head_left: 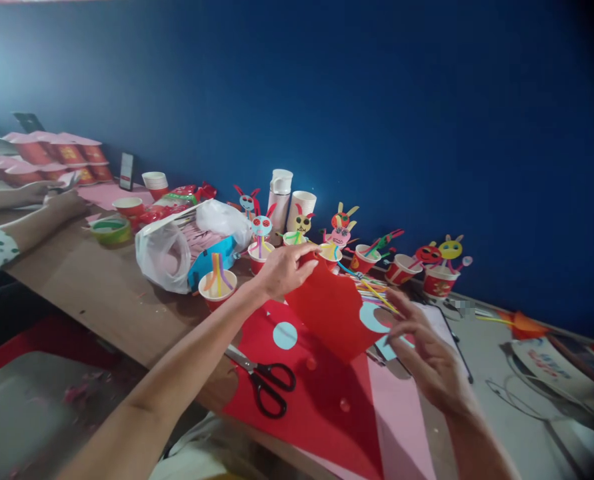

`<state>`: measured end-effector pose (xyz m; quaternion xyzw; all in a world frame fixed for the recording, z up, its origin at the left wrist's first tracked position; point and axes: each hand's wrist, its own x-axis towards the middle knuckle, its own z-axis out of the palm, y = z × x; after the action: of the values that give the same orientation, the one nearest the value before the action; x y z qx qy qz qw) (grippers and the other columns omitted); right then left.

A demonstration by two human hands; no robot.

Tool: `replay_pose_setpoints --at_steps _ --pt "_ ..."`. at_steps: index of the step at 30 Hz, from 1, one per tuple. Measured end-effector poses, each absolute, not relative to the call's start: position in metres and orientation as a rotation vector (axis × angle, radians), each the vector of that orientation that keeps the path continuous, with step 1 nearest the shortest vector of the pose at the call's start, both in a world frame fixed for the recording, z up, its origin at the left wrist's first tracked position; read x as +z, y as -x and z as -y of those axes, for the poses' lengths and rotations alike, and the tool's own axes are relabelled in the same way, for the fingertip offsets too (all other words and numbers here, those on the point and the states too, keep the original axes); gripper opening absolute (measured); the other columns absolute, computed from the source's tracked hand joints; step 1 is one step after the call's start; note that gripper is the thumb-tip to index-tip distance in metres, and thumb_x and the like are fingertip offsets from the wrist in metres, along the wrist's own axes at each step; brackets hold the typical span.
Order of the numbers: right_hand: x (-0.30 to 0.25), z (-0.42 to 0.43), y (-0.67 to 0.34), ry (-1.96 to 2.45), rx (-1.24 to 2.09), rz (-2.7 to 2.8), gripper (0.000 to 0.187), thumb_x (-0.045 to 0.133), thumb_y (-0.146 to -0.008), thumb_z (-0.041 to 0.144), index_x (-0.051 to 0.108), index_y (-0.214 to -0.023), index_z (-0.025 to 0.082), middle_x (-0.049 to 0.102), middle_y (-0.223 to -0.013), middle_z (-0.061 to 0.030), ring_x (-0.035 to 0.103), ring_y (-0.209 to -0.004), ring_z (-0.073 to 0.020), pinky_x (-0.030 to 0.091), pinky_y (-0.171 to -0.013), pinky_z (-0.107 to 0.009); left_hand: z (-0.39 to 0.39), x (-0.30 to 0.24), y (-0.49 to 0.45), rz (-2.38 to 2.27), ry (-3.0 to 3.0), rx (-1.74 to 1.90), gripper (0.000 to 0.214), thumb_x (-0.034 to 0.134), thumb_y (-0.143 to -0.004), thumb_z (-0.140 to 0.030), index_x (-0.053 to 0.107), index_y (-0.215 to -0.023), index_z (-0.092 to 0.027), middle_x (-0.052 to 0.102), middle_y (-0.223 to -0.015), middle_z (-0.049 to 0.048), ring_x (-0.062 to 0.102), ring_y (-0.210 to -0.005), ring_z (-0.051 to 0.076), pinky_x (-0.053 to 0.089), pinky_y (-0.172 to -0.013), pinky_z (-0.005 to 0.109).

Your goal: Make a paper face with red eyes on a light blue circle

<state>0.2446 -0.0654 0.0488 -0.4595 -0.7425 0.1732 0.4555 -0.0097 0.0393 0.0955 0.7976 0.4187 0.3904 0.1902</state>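
Observation:
My left hand (pixel 284 268) pinches the top edge of a red paper piece (pixel 329 310) and holds it up above the table. My right hand (pixel 421 350) is to the right of that piece, fingers loosely spread, touching the lower right edge near a light blue paper shape (pixel 371 319). Beneath lie a red sheet (pixel 307 393) with a light blue circle (pixel 285 335) and a pink sheet (pixel 401 427). Black-handled scissors (pixel 264 380) rest on the red sheet near my left forearm.
A row of red paper cups with paper animal figures and straws (pixel 401 267) lines the blue wall. A white plastic bag (pixel 171 253), white flask (pixel 279 193) and stacked bowls (pixel 51 157) stand further left. Another person's arms (pixel 31 213) rest on the wooden table (pixel 101 287) at left.

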Motion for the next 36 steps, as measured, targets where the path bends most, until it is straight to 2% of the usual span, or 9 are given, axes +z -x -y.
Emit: replay_pose_setpoints --at_steps 3,5,9,12,15,22,24,28,36 --pt "0.058 0.059 -0.231 1.311 0.31 2.129 0.011 0.052 -0.082 0.03 0.06 -0.077 0.023 0.05 -0.127 -0.0076 0.044 -0.118 -0.0284 0.042 -0.089 -0.043 -0.041 0.106 0.004 -1.064 -2.371 1.12 0.03 0.049 -0.082 -0.02 0.059 -0.11 -0.019 0.062 -0.112 0.0036 0.057 -0.095 0.017 0.043 -0.083 0.025" --pt "0.06 0.054 -0.22 1.367 0.261 2.209 0.013 0.051 -0.082 0.029 0.061 -0.077 0.024 0.064 -0.1 -0.007 0.058 -0.095 -0.0241 0.047 -0.076 -0.036 -0.041 0.115 0.001 -1.006 -2.437 1.089 0.029 0.048 -0.082 -0.018 0.059 -0.109 -0.019 0.062 -0.112 0.0037 0.056 -0.1 0.016 0.042 -0.088 0.025" --pt "0.055 0.045 -0.207 1.39 0.354 2.044 0.014 0.051 -0.081 0.032 0.06 -0.077 0.022 0.065 -0.072 -0.0018 0.06 -0.067 -0.017 0.045 -0.06 -0.027 -0.039 0.127 0.001 -0.865 -2.424 1.194 0.037 0.05 -0.083 -0.02 0.05 -0.12 -0.019 0.054 -0.122 0.0071 0.058 -0.093 0.014 0.044 -0.085 0.025" --pt "0.048 0.041 -0.208 1.386 0.502 1.728 0.017 0.053 -0.08 0.036 0.058 -0.076 0.02 0.065 -0.073 -0.0024 0.06 -0.068 -0.0167 0.045 -0.062 -0.027 -0.031 0.119 0.01 -0.934 -2.159 1.508 0.039 0.049 -0.084 -0.029 0.047 -0.121 -0.02 0.044 -0.131 0.0098 0.057 -0.091 0.015 0.048 -0.074 0.023" --pt "0.044 0.037 -0.209 1.294 0.656 1.336 0.017 0.057 -0.078 0.036 0.057 -0.078 0.019 0.067 -0.075 -0.0034 0.062 -0.071 -0.017 0.046 -0.064 -0.028 -0.023 0.095 0.018 -1.075 -1.725 1.724 0.029 0.041 -0.088 -0.037 0.055 -0.105 -0.018 0.053 -0.117 0.0083 0.056 -0.094 0.017 0.048 -0.073 0.024" --pt "0.057 0.023 -0.186 1.099 0.554 1.027 0.012 0.058 -0.078 0.03 0.057 -0.078 0.019 0.065 -0.077 -0.0014 0.06 -0.076 -0.0136 0.045 -0.073 -0.027 -0.01 0.046 -0.005 -0.68 -1.044 0.997 0.074 0.012 -0.083 -0.066 0.058 -0.104 -0.011 0.063 -0.093 0.0141 0.061 -0.083 0.02 0.049 -0.064 0.027" --pt "0.059 0.019 -0.177 1.103 0.508 1.061 0.013 0.057 -0.078 0.031 0.056 -0.078 0.018 0.064 -0.074 -0.0017 0.06 -0.073 -0.0146 0.045 -0.072 -0.028 -0.003 0.045 -0.017 -0.533 -1.032 0.941 0.07 0.025 -0.079 -0.069 0.059 -0.105 -0.013 0.065 -0.091 0.0134 0.061 -0.081 0.021 0.049 -0.061 0.027" --pt "0.052 0.017 -0.167 1.141 0.558 1.098 0.014 0.057 -0.077 0.032 0.055 -0.078 0.018 0.062 -0.073 -0.0019 0.058 -0.071 -0.0154 0.046 -0.07 -0.029 0.007 0.048 -0.032 -0.494 -1.088 1.013 0.042 0.063 -0.072 -0.042 0.061 -0.103 -0.014 0.066 -0.092 0.0092 0.062 -0.077 0.019 0.049 -0.066 0.027" --pt "0.03 0.025 -0.183 0.999 1.049 0.985 0.016 0.06 -0.076 0.034 0.052 -0.077 0.02 0.063 -0.1 -0.0052 0.059 -0.089 -0.0182 0.048 -0.072 -0.03 -0.01 0.037 -0.022 -0.648 -1.051 1.044 0.023 0.061 -0.075 -0.032 0.064 -0.089 -0.014 0.067 -0.071 0.0044 0.061 -0.06 0.016 0.05 -0.057 0.027"
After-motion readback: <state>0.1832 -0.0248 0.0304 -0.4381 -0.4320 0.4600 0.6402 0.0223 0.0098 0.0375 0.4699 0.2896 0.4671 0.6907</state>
